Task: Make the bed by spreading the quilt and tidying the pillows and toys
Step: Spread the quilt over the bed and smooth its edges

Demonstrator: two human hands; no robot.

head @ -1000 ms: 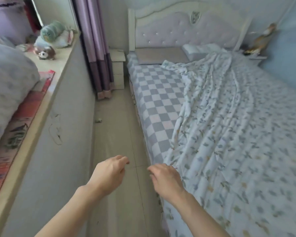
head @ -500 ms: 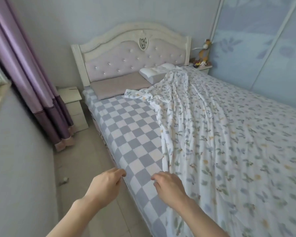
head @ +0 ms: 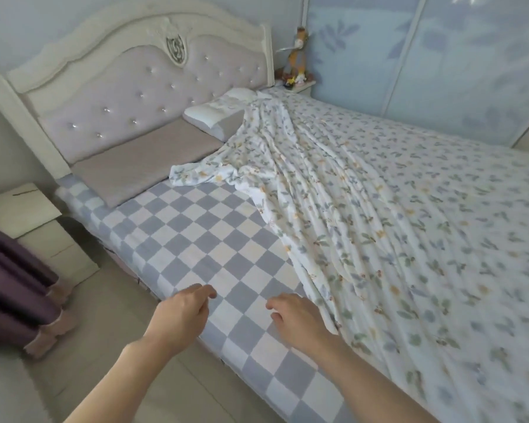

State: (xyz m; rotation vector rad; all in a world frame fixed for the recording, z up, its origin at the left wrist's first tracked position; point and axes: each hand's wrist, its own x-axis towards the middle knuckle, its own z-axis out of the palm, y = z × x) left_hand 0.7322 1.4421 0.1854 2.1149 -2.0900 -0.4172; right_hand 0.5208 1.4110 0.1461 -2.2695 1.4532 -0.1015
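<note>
1. From the head camera we look down at our left hand [head: 180, 319], which hovers over the near edge of the bed with its fingers loosely curled and holding nothing
2. Our right hand [head: 300, 322] hangs just beside it, also relaxed and empty, fingers loosely bent over the checked sheet [head: 196, 239]; its outer side sits right by the quilt's edge, and we cannot tell whether it touches the fabric
3. The floral quilt [head: 394, 224] lies across the right part of the bed, bunched into long folds along its left edge, so a broad strip of blue-and-white checks shows on our side
4. One quilt corner [head: 196, 175] is flopped out to the left, lying against the flat beige pillow [head: 141, 166] at the head of the bed
5. A white contoured pillow [head: 217, 114] sits beside the beige one against the tufted headboard [head: 141, 96], with the quilt's upper end drawn over its right side
6. A plush toy [head: 298, 56] stands upright on the small stand at the far corner, next to the pale sliding wardrobe doors [head: 440, 56]
7. To the left we have a white nightstand [head: 22, 209] beside the bed, and purple curtains [head: 9, 288] bunched on the floor in front of it
</note>
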